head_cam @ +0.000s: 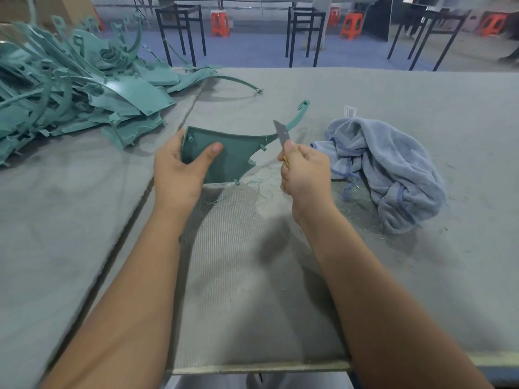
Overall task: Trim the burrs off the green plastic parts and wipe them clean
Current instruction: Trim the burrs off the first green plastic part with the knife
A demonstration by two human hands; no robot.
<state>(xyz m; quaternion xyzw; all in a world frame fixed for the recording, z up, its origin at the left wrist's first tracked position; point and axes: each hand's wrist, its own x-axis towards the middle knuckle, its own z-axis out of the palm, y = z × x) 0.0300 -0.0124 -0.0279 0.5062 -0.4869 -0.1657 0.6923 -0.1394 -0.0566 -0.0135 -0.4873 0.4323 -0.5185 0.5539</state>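
Note:
My left hand (179, 169) grips a green plastic part (233, 155) by its left edge, thumb pressed on its inner face. The part is a curved panel with small pegs and a long thin arm that ends in a hook at the upper right. My right hand (304, 169) is closed around a utility knife blade (281, 133), which points up just right of the part's arm, close to its edge. A crumpled blue-grey cloth (393, 169) lies on the table to the right of my right hand.
A large pile of green plastic parts (70, 88) covers the table's far left. Thin green shavings (252, 189) lie scattered under the held part. The grey padded table (421, 276) has a seam running diagonally at left. Black table frames and orange stools (220, 23) stand beyond.

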